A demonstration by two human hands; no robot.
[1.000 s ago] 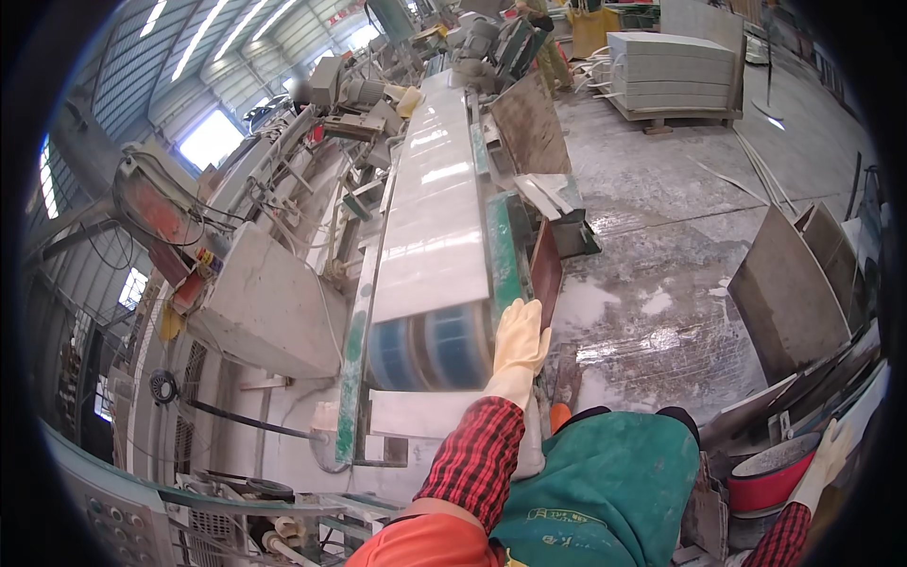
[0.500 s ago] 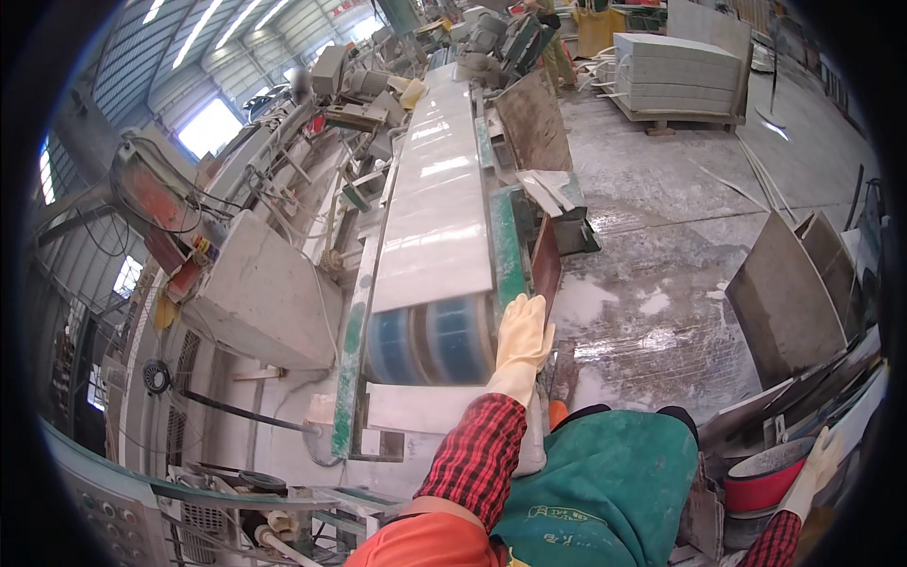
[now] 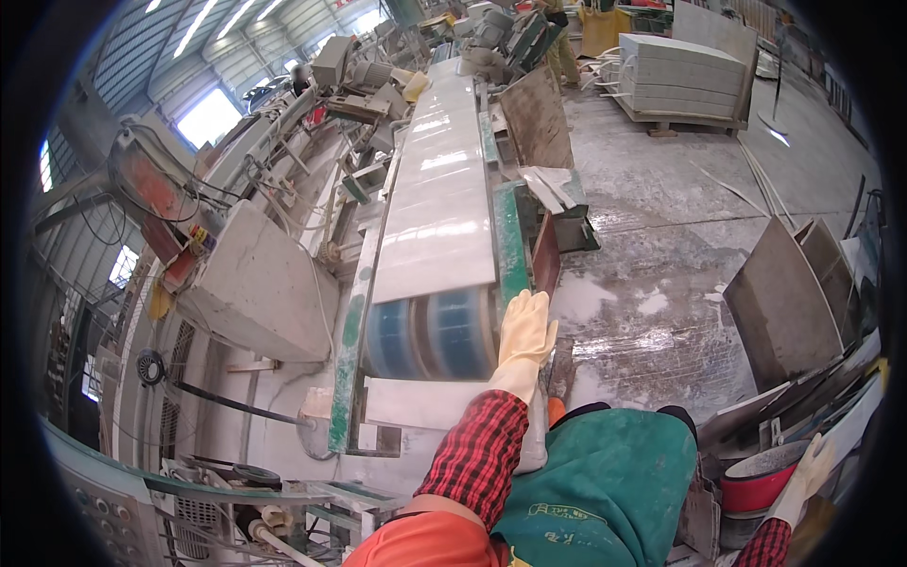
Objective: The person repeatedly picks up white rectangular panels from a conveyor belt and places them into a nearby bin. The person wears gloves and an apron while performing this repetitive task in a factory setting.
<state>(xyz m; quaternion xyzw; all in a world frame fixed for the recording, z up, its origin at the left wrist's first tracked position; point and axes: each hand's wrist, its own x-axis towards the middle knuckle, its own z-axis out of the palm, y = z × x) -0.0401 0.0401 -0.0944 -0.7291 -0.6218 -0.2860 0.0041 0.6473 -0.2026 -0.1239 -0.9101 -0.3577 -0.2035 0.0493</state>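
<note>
My left hand (image 3: 525, 345), in a pale rubber glove, lies palm down on the near right end of the machine's green side frame (image 3: 511, 241), fingers stretched out. Just left of it is a blue-banded roller (image 3: 430, 338), blurred along its surface. Beyond the roller, a long, shiny white slab (image 3: 436, 203) lies along the conveyor bed. At the far lower right, my right hand (image 3: 806, 480), gloved the same way, is open beside a red-sided round tub (image 3: 756, 489). Whether it touches the tub I cannot tell.
A green apron (image 3: 595, 487) covers my front. Brown panels (image 3: 786, 302) lean at the right. A stack of white slabs (image 3: 680, 80) stands on a pallet at the back right. Left of the conveyor is a pale block-shaped housing (image 3: 260, 288); a control panel (image 3: 102, 510) is at lower left.
The view has shifted slightly. My left hand stays on the frame with its fingers a little more spread. My right hand remains beside the tub.
</note>
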